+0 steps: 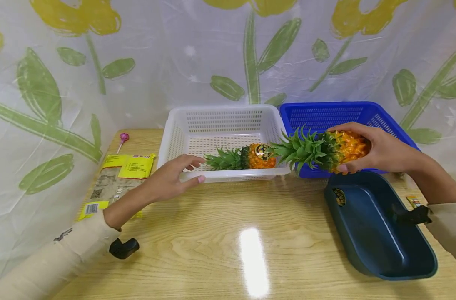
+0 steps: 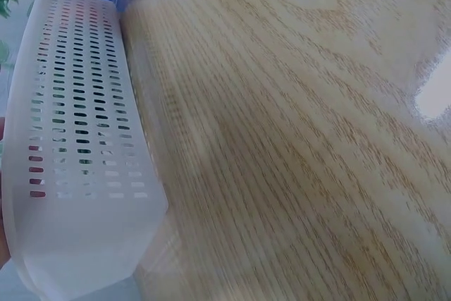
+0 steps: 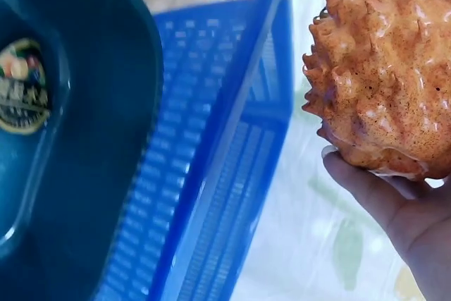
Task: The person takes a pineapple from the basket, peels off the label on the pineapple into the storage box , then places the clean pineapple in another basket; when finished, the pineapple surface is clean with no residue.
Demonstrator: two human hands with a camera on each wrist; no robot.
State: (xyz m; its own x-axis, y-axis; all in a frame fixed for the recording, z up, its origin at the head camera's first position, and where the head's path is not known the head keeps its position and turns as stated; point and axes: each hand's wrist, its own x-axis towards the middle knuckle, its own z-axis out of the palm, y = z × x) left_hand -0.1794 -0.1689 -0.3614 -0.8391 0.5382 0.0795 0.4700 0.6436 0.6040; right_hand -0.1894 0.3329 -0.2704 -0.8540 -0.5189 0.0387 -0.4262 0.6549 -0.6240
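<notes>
My right hand (image 1: 366, 152) grips an orange pineapple (image 1: 345, 148) by its body, holding it above the front rim of the blue basket (image 1: 325, 114) with its green crown pointing left. The right wrist view shows the pineapple (image 3: 387, 75) resting on my fingers (image 3: 366, 188). A second pineapple (image 1: 255, 157) lies inside the white basket (image 1: 220, 121), crown to the left. My left hand (image 1: 175, 179) holds the white basket's front left rim, thumb under the lip. The left wrist view shows the white basket wall (image 2: 77, 139) close up.
A dark blue tray (image 1: 377, 225) with a sticker sits on the wooden table (image 1: 231, 250) at the right. Yellow snack packets (image 1: 128, 166) and a pink lollipop (image 1: 123, 139) lie at the left. A floral plastic sheet hangs behind.
</notes>
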